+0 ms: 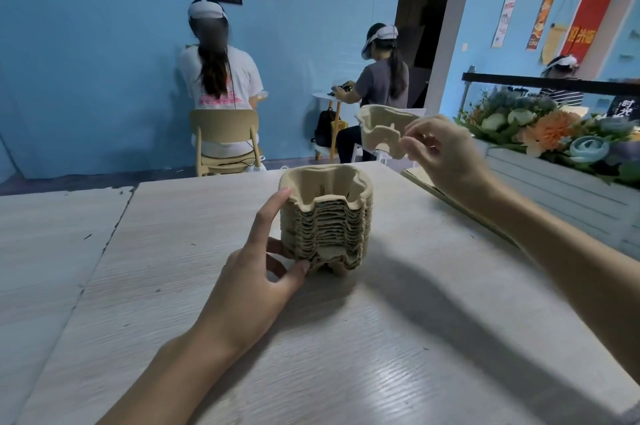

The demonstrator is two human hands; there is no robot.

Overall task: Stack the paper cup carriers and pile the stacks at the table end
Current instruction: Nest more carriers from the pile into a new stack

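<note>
A stack of several tan pulp cup carriers (329,217) stands upright on the pale wooden table (398,320), near its middle. My left hand (263,265) holds the stack's left side, index finger up against the rim and thumb at the base. Above and to the right of the stack, my right hand (443,154) pinches the edge of a single cup carrier (381,127) and holds it in the air, tilted.
A white planter box (571,196) with artificial flowers runs along the table's right edge. A flat brown sheet (426,185) lies beside it. Two people sit with their backs turned beyond the table's far end, one on a beige chair (225,134). A seam splits the tabletop at left.
</note>
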